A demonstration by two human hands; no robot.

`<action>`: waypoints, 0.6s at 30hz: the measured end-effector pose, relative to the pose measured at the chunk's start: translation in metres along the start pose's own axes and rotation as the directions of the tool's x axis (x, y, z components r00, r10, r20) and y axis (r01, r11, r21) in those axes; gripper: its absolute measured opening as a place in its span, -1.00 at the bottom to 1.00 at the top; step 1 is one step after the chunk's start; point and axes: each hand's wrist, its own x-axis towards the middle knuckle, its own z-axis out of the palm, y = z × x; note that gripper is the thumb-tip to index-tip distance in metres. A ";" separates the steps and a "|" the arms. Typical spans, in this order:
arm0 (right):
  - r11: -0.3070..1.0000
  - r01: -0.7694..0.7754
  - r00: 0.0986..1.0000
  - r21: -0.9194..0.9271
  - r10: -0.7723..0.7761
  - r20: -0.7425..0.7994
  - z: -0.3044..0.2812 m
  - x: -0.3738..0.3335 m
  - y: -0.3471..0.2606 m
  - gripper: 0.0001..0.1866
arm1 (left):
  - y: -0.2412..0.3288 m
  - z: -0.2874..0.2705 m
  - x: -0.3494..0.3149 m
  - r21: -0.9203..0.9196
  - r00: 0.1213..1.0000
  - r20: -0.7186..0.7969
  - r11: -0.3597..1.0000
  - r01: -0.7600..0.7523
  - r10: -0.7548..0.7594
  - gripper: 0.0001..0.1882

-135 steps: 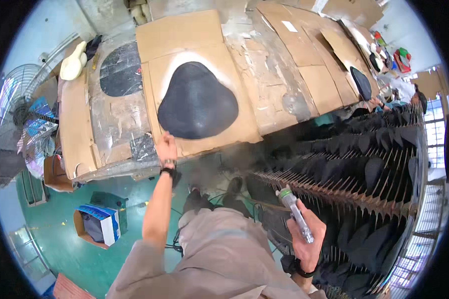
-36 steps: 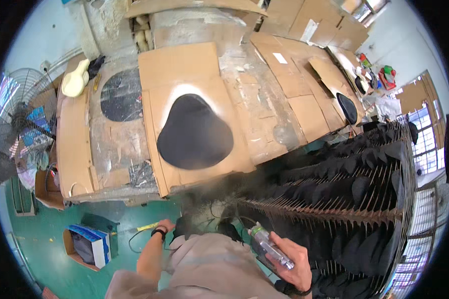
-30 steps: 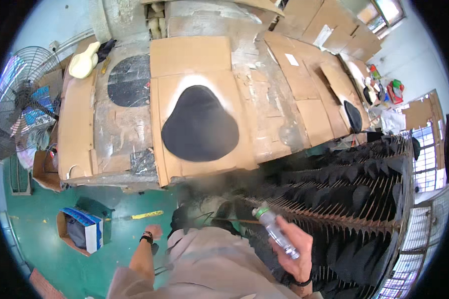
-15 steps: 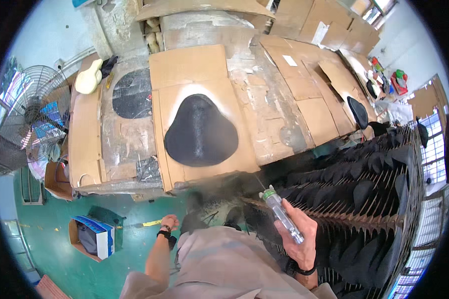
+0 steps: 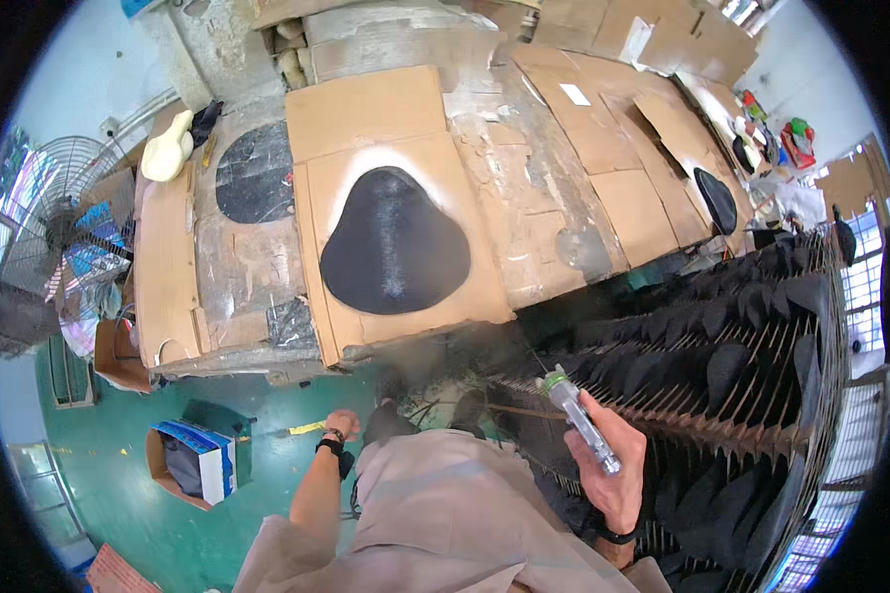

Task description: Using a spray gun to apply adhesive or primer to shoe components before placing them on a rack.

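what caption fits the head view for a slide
Right hand holds a spray gun; a white-streaked black pad lies on cardboard.

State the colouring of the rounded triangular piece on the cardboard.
The piece is black, with a whitish streak down its middle; the head view shows it best.

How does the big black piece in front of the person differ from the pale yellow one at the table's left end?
The black piece is a broad, rounded triangle; the yellow piece is slimmer, with one narrow end.
The black piece looks much larger in the picture than the yellow piece.
The black piece has a pale streak down its middle; no such streak shows on the yellow piece.
Both lie on the table.
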 end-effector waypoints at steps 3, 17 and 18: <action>1.000 -0.002 0.992 -0.017 0.004 0.126 0.000 -0.007 0.004 -0.46 | 0.005 0.006 0.004 0.241 0.989 0.017 0.960 -0.145 0.145 -0.74; 0.997 0.049 0.999 0.053 -0.048 -0.022 0.037 0.025 -0.003 -0.47 | 0.006 0.009 0.002 0.161 0.992 0.096 0.982 -0.097 0.082 -0.72; 0.999 0.032 0.999 0.039 -0.032 0.005 0.035 0.024 -0.002 -0.45 | -0.005 0.004 0.006 0.157 0.993 0.086 0.983 -0.094 0.081 -0.72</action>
